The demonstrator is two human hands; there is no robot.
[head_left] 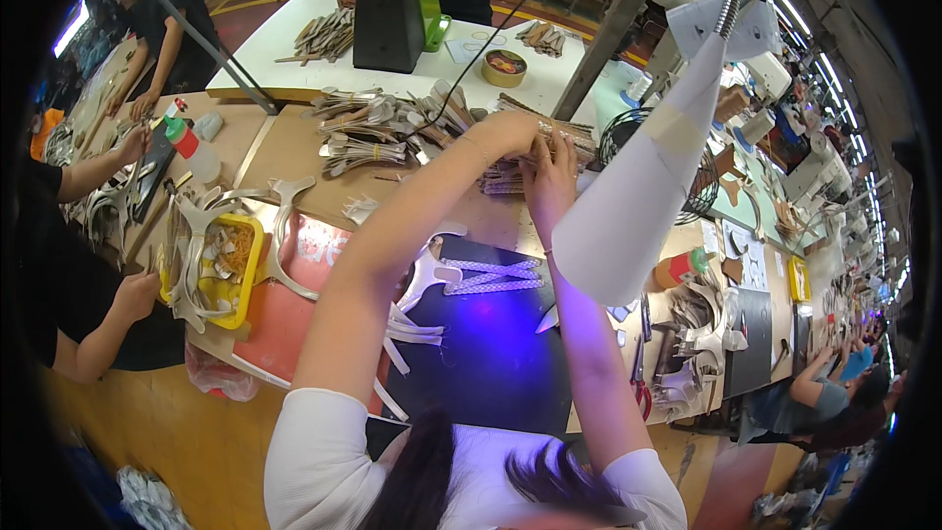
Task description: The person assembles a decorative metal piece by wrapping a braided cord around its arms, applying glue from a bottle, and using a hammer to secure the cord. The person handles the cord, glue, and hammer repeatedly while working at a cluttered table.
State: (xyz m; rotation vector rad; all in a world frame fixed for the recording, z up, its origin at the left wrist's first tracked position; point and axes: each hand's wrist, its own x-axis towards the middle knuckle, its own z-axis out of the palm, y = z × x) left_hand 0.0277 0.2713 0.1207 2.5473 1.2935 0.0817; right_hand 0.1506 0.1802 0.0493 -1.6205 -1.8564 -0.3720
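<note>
Strip pile [502, 179] toward the far side of the table [319, 196], with the left hand [513, 132] and right hand [551, 172] close together at it.
Noted from left: yellow basket [252, 280] with orange scraps inside; bundles of pale strips [363, 152], heaped just left of the strip pile; black mat [481, 348], lit violet, with patterned white straps [496, 285] in a zigzag at its far end. Left hand: wrist bent, fingers mostly hidden; grip cannot be determined. Right hand: fingers upward, bent over the brown strips, near the left; whether its grip closes on any strip cannot be told. Further right: white paper cone [628, 201] over the right forearm in view, red-handled scissors [642, 388], and green-capped bottle [679, 270].
</note>
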